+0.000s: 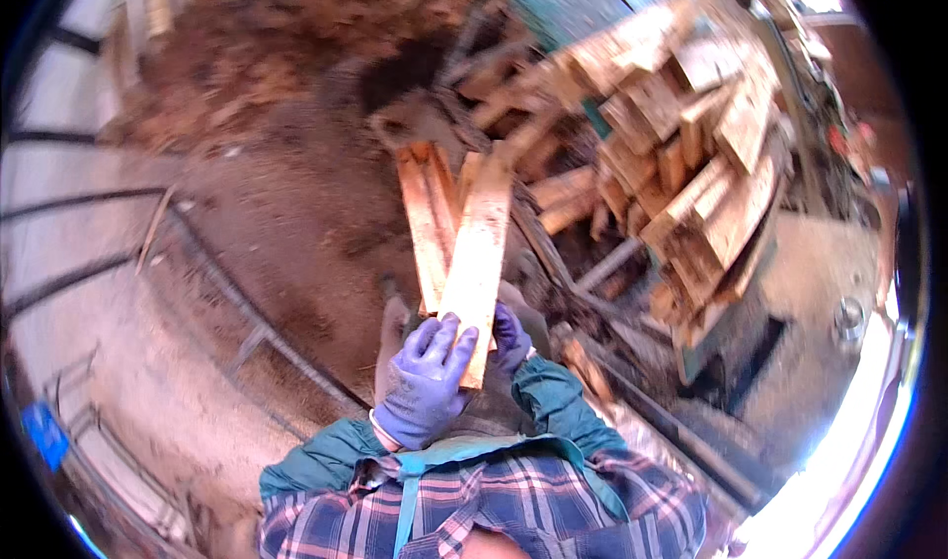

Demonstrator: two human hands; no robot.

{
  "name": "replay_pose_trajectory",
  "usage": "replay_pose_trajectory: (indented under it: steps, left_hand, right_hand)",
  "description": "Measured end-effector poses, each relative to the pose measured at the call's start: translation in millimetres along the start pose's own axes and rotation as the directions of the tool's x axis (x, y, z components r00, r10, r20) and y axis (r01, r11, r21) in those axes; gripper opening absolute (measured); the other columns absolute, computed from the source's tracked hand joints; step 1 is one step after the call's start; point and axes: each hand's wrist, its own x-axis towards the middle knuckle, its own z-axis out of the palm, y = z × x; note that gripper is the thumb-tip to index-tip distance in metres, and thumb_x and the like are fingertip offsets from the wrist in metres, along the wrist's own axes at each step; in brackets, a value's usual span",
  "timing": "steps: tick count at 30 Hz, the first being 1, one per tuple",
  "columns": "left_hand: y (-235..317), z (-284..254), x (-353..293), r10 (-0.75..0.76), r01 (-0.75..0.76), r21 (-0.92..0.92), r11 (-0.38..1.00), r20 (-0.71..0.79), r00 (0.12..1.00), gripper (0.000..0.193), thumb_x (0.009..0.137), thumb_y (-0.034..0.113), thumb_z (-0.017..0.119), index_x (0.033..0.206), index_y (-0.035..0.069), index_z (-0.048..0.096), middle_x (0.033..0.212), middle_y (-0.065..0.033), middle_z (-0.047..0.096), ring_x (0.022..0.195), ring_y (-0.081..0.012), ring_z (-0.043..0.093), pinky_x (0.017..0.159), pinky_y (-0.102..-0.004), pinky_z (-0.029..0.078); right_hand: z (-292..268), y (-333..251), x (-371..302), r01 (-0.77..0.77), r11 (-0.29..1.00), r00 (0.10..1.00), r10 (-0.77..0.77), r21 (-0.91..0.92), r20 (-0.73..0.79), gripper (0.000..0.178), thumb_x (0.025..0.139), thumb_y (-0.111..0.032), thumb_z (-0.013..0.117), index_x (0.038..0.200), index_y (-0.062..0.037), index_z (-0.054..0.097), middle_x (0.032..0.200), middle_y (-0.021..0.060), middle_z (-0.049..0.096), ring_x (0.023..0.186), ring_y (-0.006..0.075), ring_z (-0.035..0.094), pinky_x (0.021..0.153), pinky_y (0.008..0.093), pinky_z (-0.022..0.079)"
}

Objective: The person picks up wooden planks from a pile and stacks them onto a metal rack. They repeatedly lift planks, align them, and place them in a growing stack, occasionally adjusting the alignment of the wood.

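Note:
A pale wooden board points away from my body, its near end close to my waist. My left hand, in a purple glove, grips the board's near left part with fingers laid over its top face. On the other side my right hand, gloved alike, holds the right edge; some of its fingers are hidden under the wood. Just left of the board and partly beneath it are reddish-brown wood pieces, whose near ends are covered. Whether these are held too, I cannot tell.
A big stack of sawn wood pieces rises at the right on a metal frame. Reddish-brown loose material is heaped at the far left. A dark rail curves along the left over the dirt floor.

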Motion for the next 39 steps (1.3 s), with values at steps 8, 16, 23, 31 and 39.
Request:
replay_pose_trajectory:
  steps: [8, 16, 23, 31, 39]
  left_hand:
    - [39.7, -133.6, -48.5, 0.241, -0.174, 0.214, 0.961, -0.346, 0.907, 0.048, 0.072, 0.012, 0.061, 0.119, 0.001, 0.065, 0.118, -0.0197, 0.064, 0.11, -0.0353, 0.061, 0.088, -0.0422, 0.056]
    - [82.6, -179.5, -5.6, 0.586, -0.44, 0.397, 0.805, -0.42, 0.693, 0.04, 0.075, 0.01, 0.063, 0.114, 0.002, 0.065, 0.124, -0.0227, 0.061, 0.114, -0.0339, 0.061, 0.097, -0.046, 0.05]
    - [174.3, -151.2, 92.8, 0.763, -0.739, 0.209, 0.64, -0.284, 0.58, 0.051, 0.072, 0.014, 0.067, 0.122, 0.004, 0.062, 0.127, -0.0219, 0.059, 0.114, -0.0404, 0.057, 0.099, -0.0476, 0.045]
    - [211.2, -24.2, 224.2, 0.605, -0.651, -0.127, 0.748, -0.271, 0.748, 0.057, 0.078, 0.004, 0.07, 0.132, -0.002, 0.052, 0.133, -0.0212, 0.056, 0.124, -0.0356, 0.054, 0.106, -0.0416, 0.042]
    - [231.7, -95.3, 324.7, 0.255, -0.108, -0.292, 0.95, 0.529, 0.81, 0.065, 0.085, 0.039, 0.074, 0.132, 0.0, 0.055, 0.132, -0.0161, 0.059, 0.13, -0.0274, 0.05, 0.11, -0.0392, 0.04]
  right_hand:
    - [96.6, -60.8, 6.0, -0.23, 0.735, 0.926, -0.037, 0.638, 0.376, 0.082, 0.089, -0.061, 0.054, 0.146, -0.0051, 0.035, 0.144, 0.0201, 0.044, 0.125, 0.0341, 0.05, 0.11, 0.046, 0.039]
    - [124.3, -228.0, -2.5, 0.764, 0.463, 0.593, -0.778, -0.45, 0.206, 0.056, 0.087, -0.031, 0.068, 0.133, -0.0013, 0.053, 0.134, 0.022, 0.052, 0.126, 0.0356, 0.048, 0.107, 0.0419, 0.037]
    - [77.2, -371.6, -124.4, 0.725, 0.656, 0.623, -0.755, -0.211, -0.204, 0.052, 0.095, -0.032, 0.06, 0.129, 0.0065, 0.054, 0.125, 0.0098, 0.06, 0.113, 0.0158, 0.056, 0.1, 0.0306, 0.043]
    - [-71.8, -394.4, -127.9, 0.225, 0.792, 0.615, -0.567, -0.568, -0.547, 0.08, 0.088, -0.05, 0.068, 0.13, 0.0146, 0.044, 0.111, 0.0228, 0.064, 0.101, 0.0255, 0.063, 0.088, 0.0314, 0.051]
    - [-231.6, -390.4, -209.0, 0.442, 0.885, 0.535, -0.392, -0.147, -0.748, 0.029, 0.089, -0.029, 0.069, 0.107, -0.006, 0.067, 0.092, 0.0082, 0.07, 0.078, 0.0155, 0.07, 0.063, 0.0278, 0.058]
